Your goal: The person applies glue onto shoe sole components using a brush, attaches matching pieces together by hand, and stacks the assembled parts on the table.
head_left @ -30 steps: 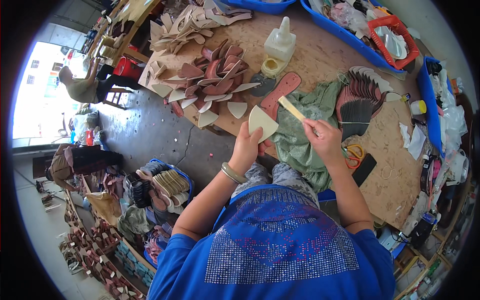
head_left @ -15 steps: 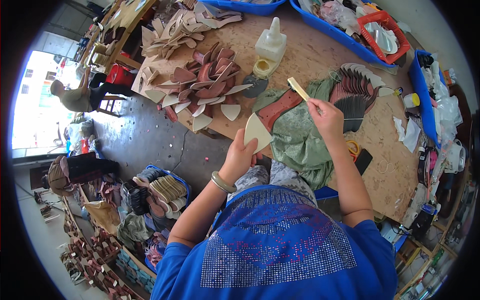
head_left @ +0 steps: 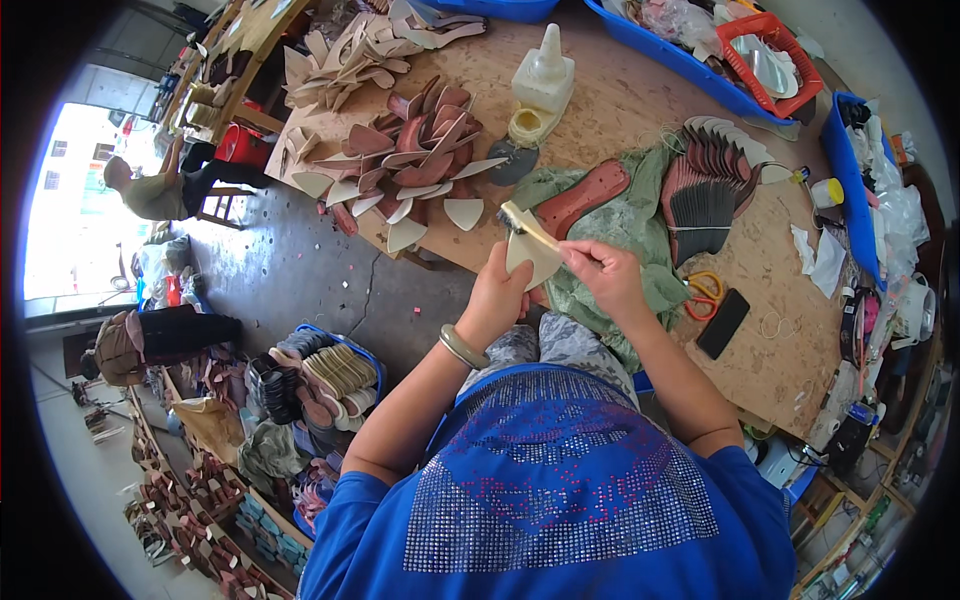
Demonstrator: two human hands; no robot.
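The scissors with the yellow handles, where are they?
The scissors lie on the wooden table, right of the right hand, beside a black phone.

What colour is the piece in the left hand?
Pale cream, seen in the head view: the wedge-shaped piece held by the left hand.

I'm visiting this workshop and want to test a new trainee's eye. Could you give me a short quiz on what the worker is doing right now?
1. True or false: the right hand holds a brush against the pale leather piece.
2. Which hand grips the pale leather piece? A) left hand B) right hand C) neither
3. What lies on the table beside the yellow-handled scissors, nearer the table's edge?

Key: 1 true. 2 A. 3 a black phone.
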